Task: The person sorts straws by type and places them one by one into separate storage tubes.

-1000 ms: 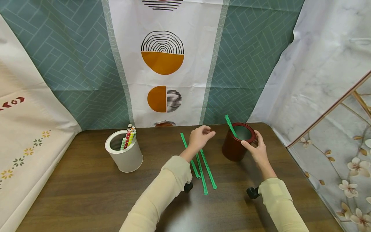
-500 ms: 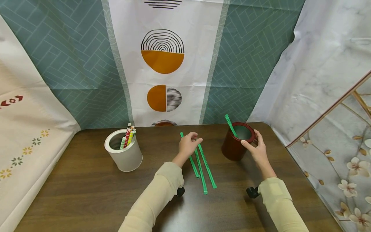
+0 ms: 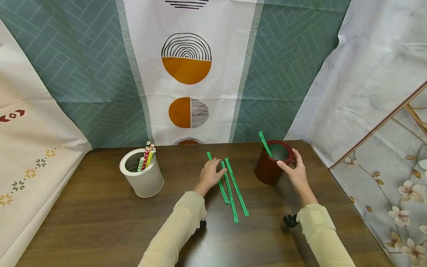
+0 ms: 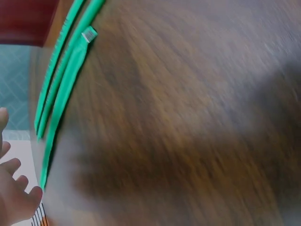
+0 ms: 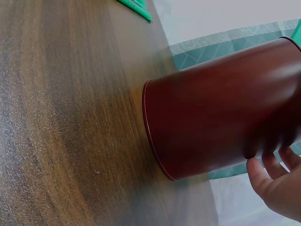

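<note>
Three green wrapped straws lie side by side on the table: a left one [image 3: 223, 193], a middle one [image 3: 230, 193] and a right one [image 3: 238, 191]. Above the left straw hovers my left hand [image 3: 210, 174], fingers loosely spread and holding nothing; it hides part of that straw. The left wrist view has this hand [image 4: 16, 200] by the far end of the nearest straw [image 4: 66, 89]; contact cannot be made out. My right hand [image 3: 296, 172] grips a dark red canister [image 3: 268, 168] at its right side, thumb at the rim. Another green wrapped straw [image 3: 265, 145] leans inside it.
A white canister [image 3: 145, 183] with several patterned paper straws [image 3: 146, 159] stands at the left. The brown wooden table [image 3: 100, 222] ends at a patterned cloth [image 3: 96, 74] behind, and a white floral cloth [image 3: 397, 207] hangs along the right.
My left hand has moved left and down, away from the red canister and over to the left straw, its fingers loosening. My right hand and the canister stay in place.
</note>
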Demonstrator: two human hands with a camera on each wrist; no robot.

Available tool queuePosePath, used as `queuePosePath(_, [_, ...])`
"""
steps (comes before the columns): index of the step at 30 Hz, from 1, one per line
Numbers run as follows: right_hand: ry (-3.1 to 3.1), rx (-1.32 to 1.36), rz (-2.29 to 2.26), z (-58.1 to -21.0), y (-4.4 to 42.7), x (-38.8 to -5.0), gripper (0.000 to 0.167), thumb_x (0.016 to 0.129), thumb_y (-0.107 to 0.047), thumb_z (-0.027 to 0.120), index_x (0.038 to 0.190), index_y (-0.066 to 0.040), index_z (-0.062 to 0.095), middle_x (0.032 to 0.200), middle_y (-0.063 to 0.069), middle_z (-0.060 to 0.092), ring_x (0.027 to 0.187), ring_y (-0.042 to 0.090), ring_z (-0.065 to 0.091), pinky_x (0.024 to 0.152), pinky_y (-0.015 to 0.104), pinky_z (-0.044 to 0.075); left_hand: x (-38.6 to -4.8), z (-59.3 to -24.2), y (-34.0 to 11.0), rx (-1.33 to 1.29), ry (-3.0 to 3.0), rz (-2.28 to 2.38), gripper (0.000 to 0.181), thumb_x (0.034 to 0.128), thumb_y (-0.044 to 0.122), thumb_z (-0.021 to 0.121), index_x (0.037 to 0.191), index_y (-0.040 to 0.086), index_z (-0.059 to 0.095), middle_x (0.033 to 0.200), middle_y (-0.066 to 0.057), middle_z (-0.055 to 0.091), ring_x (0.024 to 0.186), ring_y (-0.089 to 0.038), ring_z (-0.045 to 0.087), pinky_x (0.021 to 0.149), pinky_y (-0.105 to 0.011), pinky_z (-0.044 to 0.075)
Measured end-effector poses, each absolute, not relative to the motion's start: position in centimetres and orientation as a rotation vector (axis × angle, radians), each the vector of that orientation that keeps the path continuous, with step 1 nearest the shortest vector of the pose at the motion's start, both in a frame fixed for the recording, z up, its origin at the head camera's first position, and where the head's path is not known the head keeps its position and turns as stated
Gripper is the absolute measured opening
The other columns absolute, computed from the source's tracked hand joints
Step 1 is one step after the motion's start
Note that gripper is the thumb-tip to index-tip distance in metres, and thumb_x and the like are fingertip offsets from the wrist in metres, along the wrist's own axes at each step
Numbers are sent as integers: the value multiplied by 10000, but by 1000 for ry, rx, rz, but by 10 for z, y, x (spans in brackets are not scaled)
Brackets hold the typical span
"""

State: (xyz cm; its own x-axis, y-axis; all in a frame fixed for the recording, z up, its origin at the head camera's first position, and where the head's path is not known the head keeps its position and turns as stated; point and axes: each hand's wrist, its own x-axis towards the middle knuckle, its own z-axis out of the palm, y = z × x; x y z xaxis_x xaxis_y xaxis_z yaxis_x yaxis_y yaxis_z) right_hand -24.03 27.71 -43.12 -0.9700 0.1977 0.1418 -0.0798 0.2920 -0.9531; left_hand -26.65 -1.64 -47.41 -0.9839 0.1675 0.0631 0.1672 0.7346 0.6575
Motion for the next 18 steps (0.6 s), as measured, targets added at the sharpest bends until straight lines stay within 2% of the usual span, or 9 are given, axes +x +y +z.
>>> queuePosePath(5, [-2334, -116, 1740, -431, 277, -240, 730, 818, -206, 618, 1406, -138, 190, 1326, 80, 322, 1139, 150, 310, 764, 110, 346, -267, -481, -21, 301, 2856, 1047, 549, 878, 392, 499, 1344, 127, 381, 1425, -94, 307, 1336, -305, 198, 1008, -551, 232])
queuePosePath(8, [-2337, -113, 1737, -431, 277, -240, 729, 820, -205, 617, 1407, -142, 189, 1325, 78, 325, 1137, 148, 309, 763, 110, 347, -269, -490, -24, 345, 2863, 1019, 575, 880, 459, 453, 1354, 143, 367, 1426, -80, 310, 1335, -308, 195, 978, -569, 248])
queuePosePath(12, [-2330, -105, 1735, -431, 277, -240, 728, 818, -199, 619, 1404, -128, 193, 1316, 80, 332, 1126, 144, 315, 747, 95, 356, -267, -492, -24, 348, 2873, 963, 547, 887, 430, 460, 1343, 137, 387, 1413, -72, 338, 1323, -304, 230, 976, -559, 260])
queuePosePath(14, [-2327, -103, 1737, -431, 277, -240, 725, 817, -195, 619, 1402, -129, 197, 1312, 78, 336, 1121, 137, 319, 742, 89, 359, -264, -487, -24, 314, 2864, 945, 511, 883, 343, 506, 1328, 112, 408, 1402, -81, 354, 1313, -299, 257, 1004, -535, 249])
queuePosePath(18, [-2329, -105, 1734, -431, 277, -240, 722, 818, -195, 619, 1402, -137, 199, 1309, 75, 338, 1115, 131, 321, 743, 88, 359, -262, -488, -24, 300, 2934, 906, 473, 862, 260, 559, 1295, 100, 450, 1356, -79, 421, 1264, -283, 351, 985, -501, 300])
